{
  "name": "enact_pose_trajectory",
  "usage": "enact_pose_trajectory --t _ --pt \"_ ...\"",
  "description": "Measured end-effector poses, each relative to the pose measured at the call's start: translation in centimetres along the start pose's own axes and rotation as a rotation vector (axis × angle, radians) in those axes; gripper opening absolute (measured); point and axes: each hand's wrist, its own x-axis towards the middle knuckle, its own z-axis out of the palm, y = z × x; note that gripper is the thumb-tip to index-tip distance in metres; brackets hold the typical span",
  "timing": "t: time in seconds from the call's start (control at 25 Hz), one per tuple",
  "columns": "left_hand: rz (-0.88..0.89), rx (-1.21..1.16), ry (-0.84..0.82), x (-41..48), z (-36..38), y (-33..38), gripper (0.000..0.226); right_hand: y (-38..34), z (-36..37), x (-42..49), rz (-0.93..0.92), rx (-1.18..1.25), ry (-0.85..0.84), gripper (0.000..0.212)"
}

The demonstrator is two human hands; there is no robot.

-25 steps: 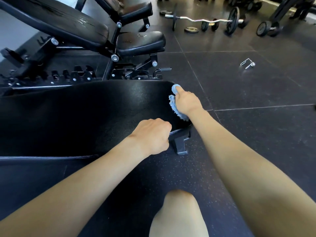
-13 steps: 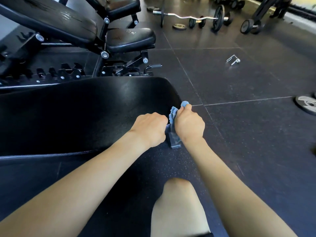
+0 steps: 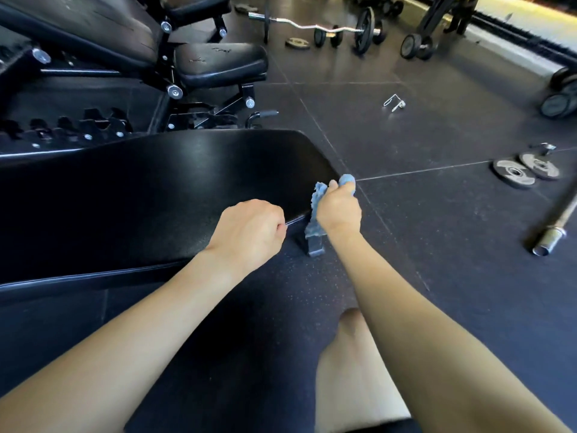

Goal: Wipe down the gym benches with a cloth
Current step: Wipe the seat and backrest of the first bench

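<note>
A flat black padded bench (image 3: 150, 195) fills the left and middle of the head view. My right hand (image 3: 338, 209) grips a blue cloth (image 3: 318, 195) against the bench's right end, near its lower corner. My left hand (image 3: 249, 232) is curled over the bench's near edge, just left of the cloth. A black bench foot (image 3: 313, 245) shows below the two hands. A second, adjustable bench (image 3: 218, 62) stands behind, at the upper left.
Dark rubber floor tiles spread to the right. On them lie a curl bar with plates (image 3: 315, 26), a spring collar (image 3: 394, 103), two small weight plates (image 3: 524, 170), a bare bar end (image 3: 552, 232) and dumbbells (image 3: 416, 46). My knee (image 3: 352, 354) is at the bottom.
My right hand slid the cloth down the bench's end from the far corner to the near corner, close to my left hand. The view shifted right, revealing the weight plates.
</note>
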Motion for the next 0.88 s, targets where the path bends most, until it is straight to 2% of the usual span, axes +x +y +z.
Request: enact_pose_trajectory --t 0.04,0.08,0.12,0.16,0.2,0.24,0.28,0.32,0.36,0.4,0.44,0.52,0.56,0.64,0.68,0.72,0.76,0.8,0.88 --pt "0.014 -0.004 -0.008 -0.3 -0.2 -0.2 0.022 -1.1 0.2 -2.5 -0.033 0.005 -0.081 0.041" --pt "0.031 0.002 -0.012 -0.4 -0.2 -0.2 0.021 -1.5 1.1 -4.8 -0.069 -0.119 -0.172 0.051" --pt "0.05 0.018 -0.012 -0.4 -0.1 -0.1 0.021 -1.5 2.6 -5.0 -0.125 -0.235 -0.193 0.06" --pt "0.067 0.039 -0.014 -0.5 -0.1 0.1 0.02 -1.9 3.4 -4.1 -0.207 -0.368 -0.111 0.064" --pt "0.074 0.054 -0.018 -0.5 0.0 0.2 0.019 -2.0 3.2 -3.7 -0.202 -0.359 -0.085 0.063" --pt "0.07 0.055 -0.025 -0.5 0.0 0.2 0.017 -2.0 3.1 -3.4 -0.129 -0.277 -0.069 0.057" --pt "0.064 0.041 -0.034 -0.4 -0.1 0.1 0.016 -2.4 2.0 -3.6 0.034 0.022 -0.078 0.052" --pt "0.062 0.021 -0.039 -0.5 -0.1 -0.2 0.016 -2.8 0.5 -3.3 0.182 0.27 -0.073 0.069" --pt "0.064 0.004 -0.039 -0.6 -0.1 -0.5 0.017 -3.1 0.0 -2.9 0.28 0.322 -0.093 0.098" --pt "0.075 -0.015 -0.037 -0.8 -0.1 -0.8 0.018 -3.2 0.4 -2.3 0.358 0.272 -0.145 0.113" --pt "0.084 -0.045 -0.035 -1.1 -0.1 -1.0 0.02 -3.3 -0.1 -2.1 0.32 0.161 -0.179 0.111" --pt "0.11 -0.103 -0.057 -1.8 -0.4 -1.3 0.023 -4.1 -0.6 -4.0 0.138 -0.123 -0.251 0.064" --pt "0.122 -0.109 -0.069 -2.1 -0.5 -1.5 0.023 -3.9 1.3 -5.0 0.004 -0.216 -0.307 0.063" --pt "0.134 -0.072 -0.075 -2.7 -0.8 -1.8 0.023 -3.7 3.2 -5.3 -0.061 -0.136 -0.213 0.075" --pt "0.132 -0.057 -0.07 -2.9 -0.8 -2.0 0.023 -4.0 3.0 -5.5 -0.035 -0.05 -0.104 0.072" --pt "0.131 -0.059 -0.06 -3.1 -0.6 -2.2 0.021 -4.3 2.4 -5.3 0.019 0.159 0.004 0.064" --pt "0.132 -0.07 -0.055 -3.3 -0.4 -2.3 0.021 -4.7 1.8 -4.9 0.24 0.484 0.057 0.053" --pt "0.135 -0.082 -0.06 -3.5 -0.3 -2.4 0.022 -4.5 1.1 -5.1 0.385 0.766 -0.015 0.047" --pt "0.136 -0.098 -0.058 -3.8 -0.1 -2.3 0.023 -3.4 -0.6 -3.6 0.414 0.76 -0.076 0.05"
